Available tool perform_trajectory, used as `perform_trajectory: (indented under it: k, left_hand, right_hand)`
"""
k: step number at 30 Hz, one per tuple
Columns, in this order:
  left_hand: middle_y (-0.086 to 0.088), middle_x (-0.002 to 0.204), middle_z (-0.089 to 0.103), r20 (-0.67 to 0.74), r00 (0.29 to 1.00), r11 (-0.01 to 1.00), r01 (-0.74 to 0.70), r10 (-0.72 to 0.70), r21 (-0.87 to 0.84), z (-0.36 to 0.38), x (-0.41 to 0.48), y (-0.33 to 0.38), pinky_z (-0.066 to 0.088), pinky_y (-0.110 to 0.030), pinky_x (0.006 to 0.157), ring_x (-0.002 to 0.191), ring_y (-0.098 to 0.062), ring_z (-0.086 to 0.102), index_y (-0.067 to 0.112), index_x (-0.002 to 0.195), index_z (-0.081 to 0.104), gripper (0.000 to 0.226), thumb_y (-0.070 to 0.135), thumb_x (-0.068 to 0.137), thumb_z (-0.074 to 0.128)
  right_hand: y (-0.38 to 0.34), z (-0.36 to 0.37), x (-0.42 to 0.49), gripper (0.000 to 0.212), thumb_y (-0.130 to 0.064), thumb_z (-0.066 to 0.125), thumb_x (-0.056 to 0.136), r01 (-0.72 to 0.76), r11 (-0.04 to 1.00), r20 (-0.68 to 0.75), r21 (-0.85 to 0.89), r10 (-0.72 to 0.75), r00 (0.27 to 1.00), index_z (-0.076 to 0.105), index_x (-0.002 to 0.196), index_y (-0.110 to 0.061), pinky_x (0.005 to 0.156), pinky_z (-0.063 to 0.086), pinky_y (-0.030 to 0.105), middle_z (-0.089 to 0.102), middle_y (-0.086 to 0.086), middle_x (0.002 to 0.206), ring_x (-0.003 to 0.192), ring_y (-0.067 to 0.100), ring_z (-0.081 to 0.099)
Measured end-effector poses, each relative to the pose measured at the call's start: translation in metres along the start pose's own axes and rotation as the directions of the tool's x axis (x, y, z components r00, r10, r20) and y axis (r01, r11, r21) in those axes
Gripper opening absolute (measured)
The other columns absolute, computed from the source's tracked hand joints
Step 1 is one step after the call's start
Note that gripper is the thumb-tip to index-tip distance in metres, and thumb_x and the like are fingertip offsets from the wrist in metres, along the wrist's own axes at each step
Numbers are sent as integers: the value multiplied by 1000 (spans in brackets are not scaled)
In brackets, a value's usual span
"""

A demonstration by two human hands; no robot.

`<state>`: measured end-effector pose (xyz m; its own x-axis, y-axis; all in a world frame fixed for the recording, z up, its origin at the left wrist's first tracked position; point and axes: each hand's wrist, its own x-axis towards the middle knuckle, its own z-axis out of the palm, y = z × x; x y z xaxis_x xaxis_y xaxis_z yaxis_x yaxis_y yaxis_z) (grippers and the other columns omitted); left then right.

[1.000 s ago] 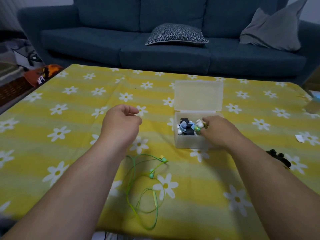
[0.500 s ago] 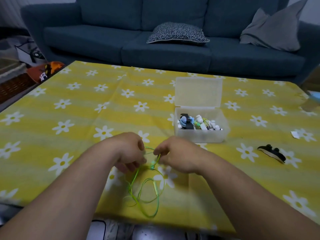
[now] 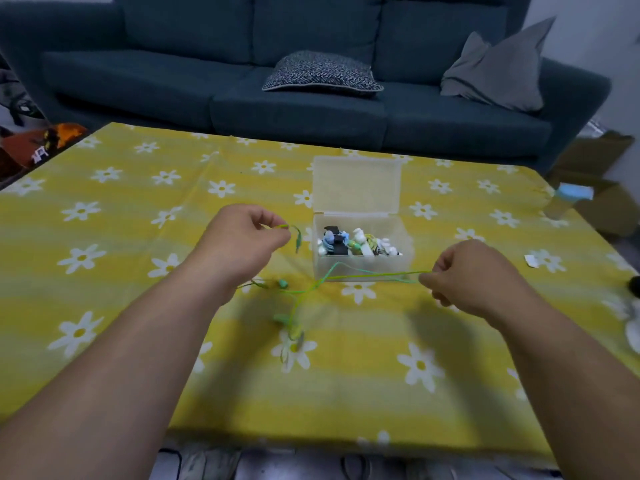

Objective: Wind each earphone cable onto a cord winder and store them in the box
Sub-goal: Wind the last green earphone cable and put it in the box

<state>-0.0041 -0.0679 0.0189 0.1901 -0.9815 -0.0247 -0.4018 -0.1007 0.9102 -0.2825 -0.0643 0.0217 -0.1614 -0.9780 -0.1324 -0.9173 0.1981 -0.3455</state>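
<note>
Grn cable [image 3: 367, 274] crosses box [image 3: 375, 263] front; sofa [image 3: 298, 112] behind.

The box [image 3: 363, 263] stands on the table [image 3: 104, 237] right of centre, nearer the far edge, with wound earphones [image 3: 360, 242] inside. The earphone cable [image 3: 381, 274] spans before it, between left hand [image 3: 242, 244] and right hand [image 3: 474, 275]. A sofa [image 3: 138, 81] stands behind the far edge.

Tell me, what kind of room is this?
Most likely a living room at home: a long dark blue sofa with a patterned cushion and a grey cushion, and in front of it a table spread with a yellow daisy tablecloth.
</note>
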Motion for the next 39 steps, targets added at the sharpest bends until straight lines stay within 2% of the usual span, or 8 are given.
perform_trajectory:
  k: [6, 11, 14, 17, 20, 23, 28, 39]
  left_hand:
    - [6, 43, 31, -197, 975, 979, 64, -102, -193, 17, 7, 4, 25, -26, 50, 40, -17, 25, 17, 73, 65, 36, 30, 101, 47]
    - [6, 50, 29, -78, 978, 813, 114, -193, -571, 35, 0, 28, 19, -18, 40, 43, -11, 22, 13, 81, 61, 35, 28, 105, 40]
    - [3, 60, 33, 95, 987, 746, 162, -132, -646, 46, -8, 38, 25, -19, 40, 47, -10, 29, 12, 90, 66, 36, 31, 106, 40]
    - [3, 61, 33, 218, 972, 719, 211, -85, -662, 58, -15, 45, 24, -19, 38, 48, -9, 29, 12, 94, 69, 34, 30, 105, 41]
    - [3, 61, 31, 320, 946, 673, 266, -46, -690, 66, -20, 52, 20, -17, 36, 47, -8, 26, 12, 95, 69, 34, 30, 105, 42]
    - [4, 61, 29, 377, 926, 609, 313, -23, -729, 67, -23, 56, 16, -15, 35, 46, -6, 22, 12, 98, 68, 34, 32, 104, 41]
    - [5, 60, 27, 390, 919, 483, 366, -55, -795, 60, -16, 53, 19, -14, 33, 46, -5, 21, 12, 101, 66, 36, 34, 105, 38]
    - [5, 58, 23, 366, 897, 260, 426, -249, -867, 44, -10, 45, 21, -12, 32, 43, -4, 20, 8, 95, 64, 39, 32, 106, 36]
  right_hand:
    - [53, -16, 0, 30, -6, 55, 84, -122, 984, 178, -129, 144, 973, 69, 58, -1, 63, 56, 34, 71, 12, 62, 64, 30, 69]
    - [60, -27, -16, 18, -10, 66, 82, 24, 926, 351, -376, 118, 929, 58, 66, -17, 50, 33, 24, 59, 6, 69, 60, 15, 47]
    - [52, -32, -24, 29, -7, 70, 74, 83, 964, 357, -252, 13, 934, 74, 94, -27, 52, 38, 17, 70, 0, 93, 76, 12, 60]
    - [28, -24, -32, 34, -5, 60, 76, 151, 986, 207, -78, -132, 970, 69, 89, -34, 57, 43, 21, 62, -7, 85, 68, 7, 57]
    - [3, -7, -37, 47, -5, 62, 78, 291, 932, 97, 217, -317, 943, 64, 111, -38, 86, 47, 21, 60, -13, 119, 105, 5, 59]
    - [-10, 7, -36, 63, -3, 63, 83, 418, 874, 166, 247, -464, 870, 54, 133, -41, 90, 37, 11, 54, -18, 132, 121, -1, 49]
    - [-14, 22, -28, 7, -23, 72, 86, 432, 886, 146, 165, -456, 878, 74, 89, -29, 85, 50, 30, 68, -13, 96, 94, 9, 63]
    - [-24, 35, -37, 52, 7, 52, 80, 513, 854, 215, 87, -519, 828, 70, 100, -38, 76, 45, 32, 43, -7, 98, 87, 12, 46]
